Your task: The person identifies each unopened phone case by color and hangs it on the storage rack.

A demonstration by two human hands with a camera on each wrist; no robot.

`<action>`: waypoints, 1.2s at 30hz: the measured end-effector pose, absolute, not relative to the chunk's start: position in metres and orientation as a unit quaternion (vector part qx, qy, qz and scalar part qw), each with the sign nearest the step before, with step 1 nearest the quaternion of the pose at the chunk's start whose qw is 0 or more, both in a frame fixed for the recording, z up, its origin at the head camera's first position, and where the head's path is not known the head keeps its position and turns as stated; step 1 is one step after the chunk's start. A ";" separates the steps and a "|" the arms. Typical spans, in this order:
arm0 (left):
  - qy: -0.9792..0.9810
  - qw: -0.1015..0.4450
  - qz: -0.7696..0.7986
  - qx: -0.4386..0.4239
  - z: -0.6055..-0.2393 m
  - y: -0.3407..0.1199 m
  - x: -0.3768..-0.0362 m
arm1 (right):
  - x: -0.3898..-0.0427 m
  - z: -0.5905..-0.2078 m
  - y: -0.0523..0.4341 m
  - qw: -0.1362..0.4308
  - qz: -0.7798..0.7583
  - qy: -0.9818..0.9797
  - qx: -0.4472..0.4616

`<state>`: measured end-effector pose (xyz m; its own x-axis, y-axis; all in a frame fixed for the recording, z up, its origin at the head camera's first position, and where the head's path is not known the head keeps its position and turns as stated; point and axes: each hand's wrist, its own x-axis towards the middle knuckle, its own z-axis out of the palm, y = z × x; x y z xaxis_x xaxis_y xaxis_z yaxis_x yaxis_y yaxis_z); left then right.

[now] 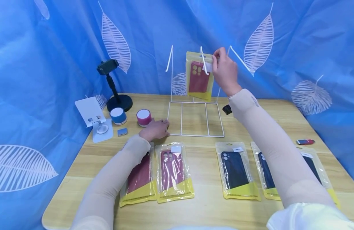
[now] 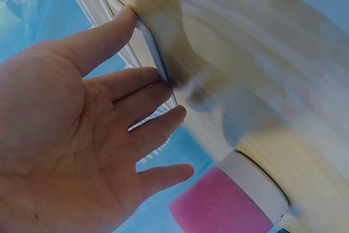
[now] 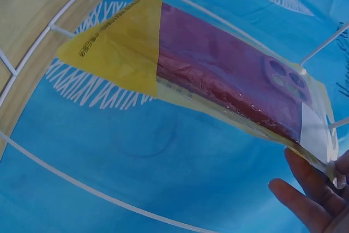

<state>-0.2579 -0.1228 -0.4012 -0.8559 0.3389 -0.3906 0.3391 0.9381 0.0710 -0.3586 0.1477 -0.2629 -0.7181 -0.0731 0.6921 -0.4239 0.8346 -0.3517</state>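
My right hand (image 1: 227,72) pinches the top right corner of a bagged red phone case (image 1: 199,78), held up at the white wire rack (image 1: 181,118). The rack's middle prong (image 1: 205,64) stands out in front of the bag near its top hole. In the right wrist view, fingertips and thumb hold the bag's (image 3: 218,75) top edge beside the white label. My left hand (image 1: 156,129) is low at the rack base's front left corner. Its thumb and fingers, nearly straight, touch the base wire (image 2: 152,53) in the left wrist view.
Two bagged red cases (image 1: 172,172) lie front left; several bagged dark cases (image 1: 235,169) lie front right. A pink speaker (image 1: 143,117) stands beside the left hand, near a blue speaker (image 1: 118,115), a black phone stand (image 1: 119,102) and a white stand (image 1: 103,131). A red-and-dark stick (image 1: 305,141) lies far right.
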 end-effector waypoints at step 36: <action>0.961 0.208 0.001 0.180 -0.405 -0.124 -0.263 | -0.206 -0.382 0.240 -0.145 0.013 -0.970 0.194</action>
